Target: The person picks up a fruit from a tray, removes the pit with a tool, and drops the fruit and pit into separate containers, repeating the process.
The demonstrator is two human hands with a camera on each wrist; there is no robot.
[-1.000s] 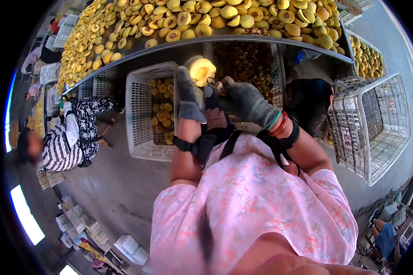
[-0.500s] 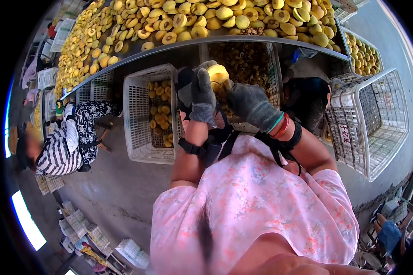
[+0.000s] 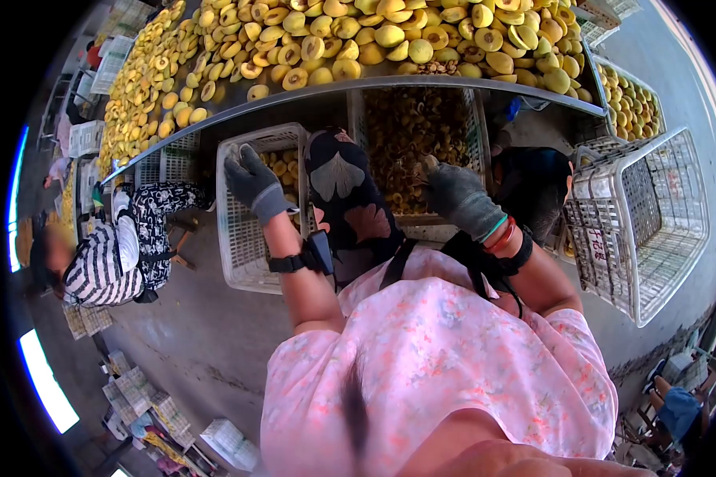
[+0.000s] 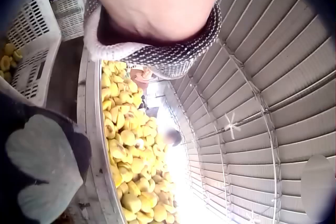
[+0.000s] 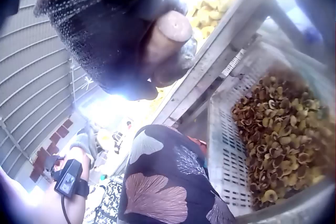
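Note:
My left hand (image 3: 256,184), in a grey glove, is over the left white crate (image 3: 235,250) with its fingers loosely extended and no fruit visible in it. Halved yellow peaches (image 3: 282,168) lie in that crate. In the left wrist view just the knitted glove cuff (image 4: 157,58) shows, the fingers hidden. My gloved right hand (image 3: 460,199) is curled around a tool with a round, pale handle end (image 5: 176,26); its working end is hidden. It hovers by a crate (image 5: 227,169) of brown pits and scraps (image 5: 278,134).
A metal-edged table (image 3: 334,87) heaped with peach halves (image 3: 390,36) runs across the front. An upright-tilted white crate (image 3: 601,238) stands at the right, near another crate of fruit (image 3: 632,103). A seated person in a striped shirt (image 3: 103,262) is at the left.
The hands were together at a peach half in the left hand. The left hand has moved left over the crate, and the peach half no longer shows. The right hand has drawn slightly right.

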